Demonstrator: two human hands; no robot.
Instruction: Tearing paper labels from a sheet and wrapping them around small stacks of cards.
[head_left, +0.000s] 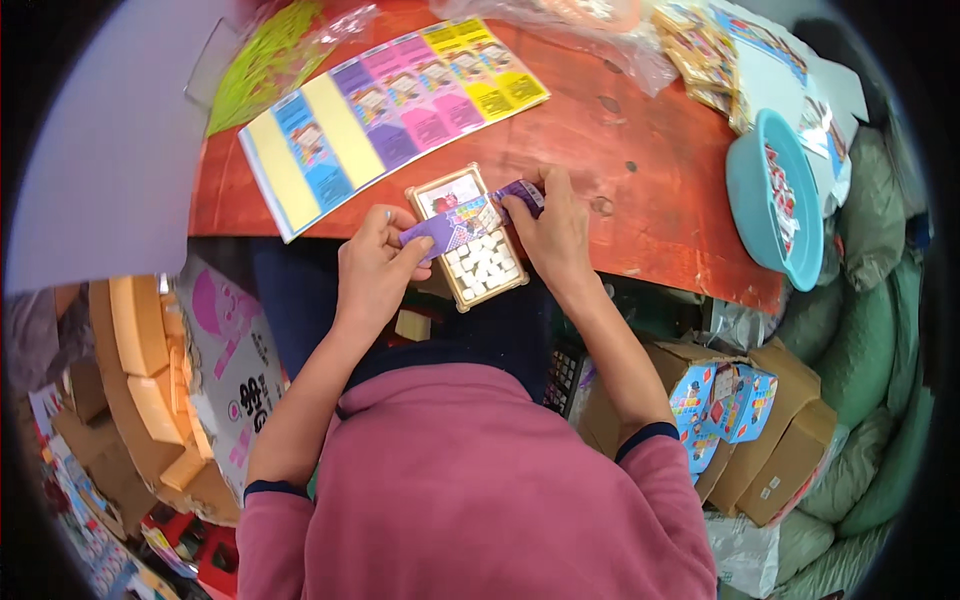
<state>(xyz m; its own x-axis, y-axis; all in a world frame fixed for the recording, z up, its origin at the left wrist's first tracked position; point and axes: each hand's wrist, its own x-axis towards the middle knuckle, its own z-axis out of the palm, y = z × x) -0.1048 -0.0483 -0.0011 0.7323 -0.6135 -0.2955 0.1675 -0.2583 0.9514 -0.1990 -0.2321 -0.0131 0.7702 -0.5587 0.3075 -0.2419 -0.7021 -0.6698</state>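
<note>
A purple printed sticker strip (464,226) is stretched between my two hands, across the middle of a shallow wooden tray (462,304). White blocks (485,268) fill the tray's near part, and a white printed piece (452,196) shows at its far end. My left hand (378,256) pinches the strip's left end between thumb and fingers. At the other end, my right hand (545,222) grips the strip by its darker right part. The tray lies at the table's near edge, its near end reaching past it. Whether the strip touches the tray is unclear.
A sheet of coloured stickers (400,110), some peeled off, lies on the red table (640,190). Green strips (262,60) in plastic are at far left. A blue basin (775,200) of small packets stands at right. Cartons (770,430) and orange boxes (150,370) flank me.
</note>
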